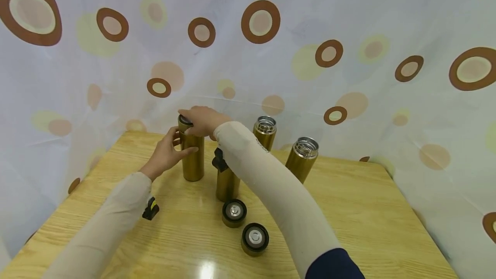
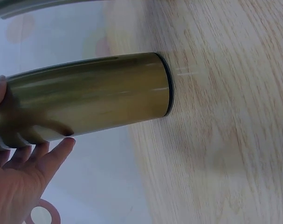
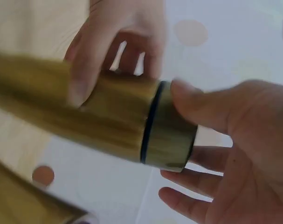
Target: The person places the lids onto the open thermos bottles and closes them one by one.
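Observation:
A gold thermos flask (image 1: 193,158) stands upright on the table, at the left of the group. My left hand (image 1: 164,155) grips it around the middle, thumb in front and fingers behind. In the left wrist view the flask's base (image 2: 162,86) rests on the wood. At the top, my right hand (image 1: 205,120) holds the gold lid (image 3: 171,133) between thumb and fingers. A dark ring shows between lid and body in the right wrist view. Close by is another gold flask (image 1: 227,184), its top hidden behind the right forearm.
Two flasks without lids, one farther back (image 1: 265,132) and one to the right (image 1: 303,156), show bare steel mouths. Nearer the front, two lids (image 1: 234,213) (image 1: 254,240) lie with their inner sides up. A patterned cloth (image 1: 302,20) hangs behind the wooden table (image 1: 356,218).

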Motion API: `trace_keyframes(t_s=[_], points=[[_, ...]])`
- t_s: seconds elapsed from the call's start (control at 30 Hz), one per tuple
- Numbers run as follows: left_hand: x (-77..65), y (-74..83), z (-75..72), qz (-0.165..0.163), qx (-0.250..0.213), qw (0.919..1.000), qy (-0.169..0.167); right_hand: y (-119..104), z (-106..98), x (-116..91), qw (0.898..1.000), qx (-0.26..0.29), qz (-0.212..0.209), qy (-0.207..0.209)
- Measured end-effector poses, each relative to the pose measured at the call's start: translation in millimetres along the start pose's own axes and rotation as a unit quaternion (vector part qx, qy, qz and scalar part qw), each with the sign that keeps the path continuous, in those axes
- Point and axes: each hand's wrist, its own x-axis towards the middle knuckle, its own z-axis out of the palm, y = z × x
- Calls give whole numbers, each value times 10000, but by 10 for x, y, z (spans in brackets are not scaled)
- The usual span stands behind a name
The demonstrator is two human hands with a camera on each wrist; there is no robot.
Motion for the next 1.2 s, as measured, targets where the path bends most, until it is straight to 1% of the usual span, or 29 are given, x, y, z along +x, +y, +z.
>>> trace_keyframes(t_s=[0.1,0.2,0.27,0.37,0.43,0.47,0.5,0.57,0.63,0.73,0.8,0.83,0.87,0.93,1.03,1.13,1.2], points=[[-3,14,-13,-68,186,9998,-30,49,-72,-72,9984,526,-46,197],[-20,22,-39,-102,393,9991,-78,114,-168,-220,9932,949,-223,644],[-36,41,-63,-151,473,9986,-156,177,-222,-364,9886,1108,-308,967],[-72,106,-116,-244,598,9977,-186,303,-263,-616,9793,1299,-304,1525],[-106,174,-162,-244,650,9975,-96,400,-242,-789,9697,1402,-246,1985],[-130,210,-186,-196,691,9974,8,448,-215,-873,9634,1447,-238,2243],[-157,247,-206,-103,738,9971,146,491,-181,-960,9571,1493,-207,2474],[-218,316,-231,204,852,9950,471,568,-86,-1133,9441,1577,-117,2891],[-286,377,-232,668,906,9896,900,630,31,-1304,9339,1645,-32,3174],[-372,447,-195,1542,983,9720,1473,691,224,-1536,9255,1721,71,3372],[-406,492,-141,2042,929,9604,1652,721,360,-1674,9222,1756,106,3443],[-413,512,-106,2226,892,9567,1648,733,429,-1740,9217,1767,155,3450],[-417,532,-67,2352,855,9549,1598,740,498,-1805,9212,1780,176,3456],[-422,569,25,2420,725,9574,1395,747,638,-1924,9220,1831,258,3401],[-410,604,183,2246,545,9680,980,737,833,-2074,9252,1925,408,3243],[-377,618,333,1891,405,9795,569,720,1011,-2187,9277,2014,493,3104],[-328,612,423,1653,356,9850,336,704,1112,-2243,9285,2057,518,3048]])
